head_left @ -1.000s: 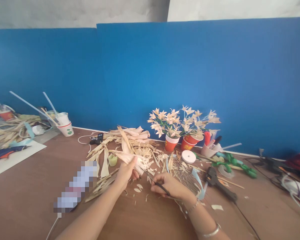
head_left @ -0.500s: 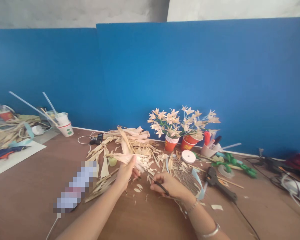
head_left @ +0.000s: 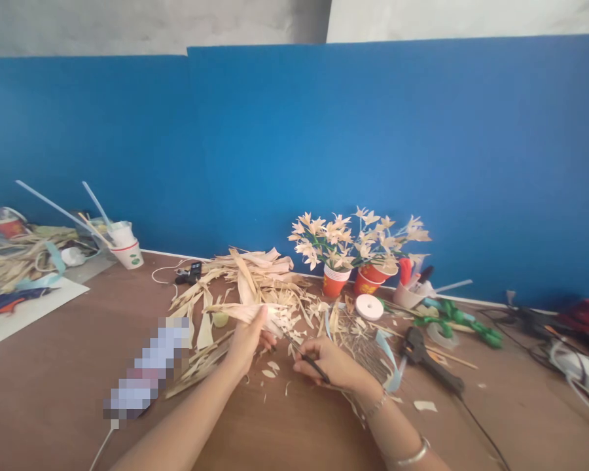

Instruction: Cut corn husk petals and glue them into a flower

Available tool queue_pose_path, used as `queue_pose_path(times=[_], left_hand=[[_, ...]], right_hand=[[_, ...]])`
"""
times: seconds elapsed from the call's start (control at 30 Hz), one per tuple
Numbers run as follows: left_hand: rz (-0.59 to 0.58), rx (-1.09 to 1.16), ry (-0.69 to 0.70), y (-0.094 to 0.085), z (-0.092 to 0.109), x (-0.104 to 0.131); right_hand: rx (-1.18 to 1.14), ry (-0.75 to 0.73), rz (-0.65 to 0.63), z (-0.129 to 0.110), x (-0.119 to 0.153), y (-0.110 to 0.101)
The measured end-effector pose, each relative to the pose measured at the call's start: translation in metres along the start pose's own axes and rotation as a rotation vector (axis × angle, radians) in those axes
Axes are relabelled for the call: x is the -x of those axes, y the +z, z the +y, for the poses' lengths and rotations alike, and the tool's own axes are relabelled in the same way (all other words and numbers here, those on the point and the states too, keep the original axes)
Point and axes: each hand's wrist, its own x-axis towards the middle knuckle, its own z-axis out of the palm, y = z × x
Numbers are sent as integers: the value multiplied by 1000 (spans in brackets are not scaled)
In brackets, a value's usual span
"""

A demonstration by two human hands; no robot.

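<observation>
Reaches in with both arms from the near side of the scissors (head_left: 316, 368). Slants the left forearm (head_left: 196, 409) up from well left of the scissors, leaning toward them, with the left wrist (head_left: 236, 367) nearly straight. Pinches with the left hand (head_left: 248, 337) just left of the scissors' blades, laying the thumb (head_left: 262, 316) on top and curling the other fingers (head_left: 269, 339) below. Angles the right forearm (head_left: 397, 428) in from the right of the scissors. Curls the right hand (head_left: 326, 356) around the scissors' handles, turning its back upward. Leaves a small gap between both hands, beside the scissors' blades.
</observation>
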Motion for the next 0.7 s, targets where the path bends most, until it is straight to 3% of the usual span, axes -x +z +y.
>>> queue_pose_path(times=[0.13,0.33,0.7], left_hand=[[10,-56,27,-2,1,-2],[79,-368,127,-12,3,-9],[-32,-583,46,-8,13,2]], right_hand=[[-14,63,-24,-3,4,-4],[-118,70,-99,-5,14,-18],[-17,140,-160,0,13,-22]])
